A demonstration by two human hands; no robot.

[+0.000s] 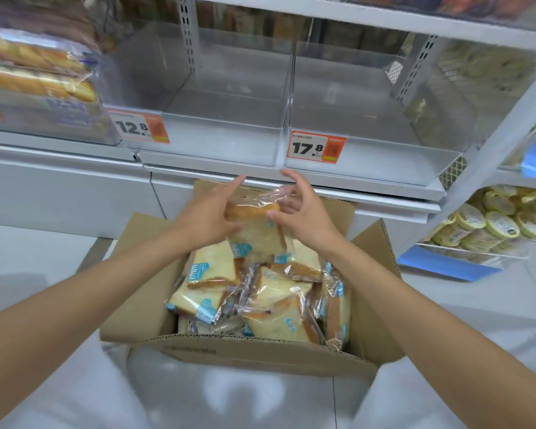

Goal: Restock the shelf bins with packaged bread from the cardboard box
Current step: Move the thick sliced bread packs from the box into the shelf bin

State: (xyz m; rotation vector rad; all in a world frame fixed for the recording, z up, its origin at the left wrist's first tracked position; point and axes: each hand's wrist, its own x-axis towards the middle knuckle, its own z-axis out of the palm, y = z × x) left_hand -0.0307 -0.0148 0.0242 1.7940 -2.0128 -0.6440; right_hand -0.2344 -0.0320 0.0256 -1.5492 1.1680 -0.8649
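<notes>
- The shelf (pixel 353 193) is the biggest thing I see. It runs across, just past the box.
- Two clear bins sit on it side by side, the left bin (pixel 217 144) and the right bin (pixel 384 156). I see no bread in either. Their front walls stand up a bit, so I think the bread could bump one and get squashed if it comes in too low.
- The cardboard box (pixel 260 354) is open on the floor below the shelf, flaps out.
- A heap of bread packs (pixel 260 298) lies in the box, tipped every which way.
- One bread pack (pixel 254 230) is up in the air over the far end of the box, below the bins. Its flat face looks at me, and its brown crust is on top. It is nearly square, and its longer side runs up and down, leaning a little.
- My left hand (pixel 208 215) holds its left side, thumb in front, fingers fairly straight.
- My right hand (pixel 304 212) pinches its right side, thumb in front, fingers curled into the loose wrapper.
- The wrapper looks slippery, so the pack might slide out.
- Two price tags read 12.8 (pixel 140 126) and 17.8 (pixel 316 147). I can't tell which is right, so the bread could land in the wrong bin.
</notes>
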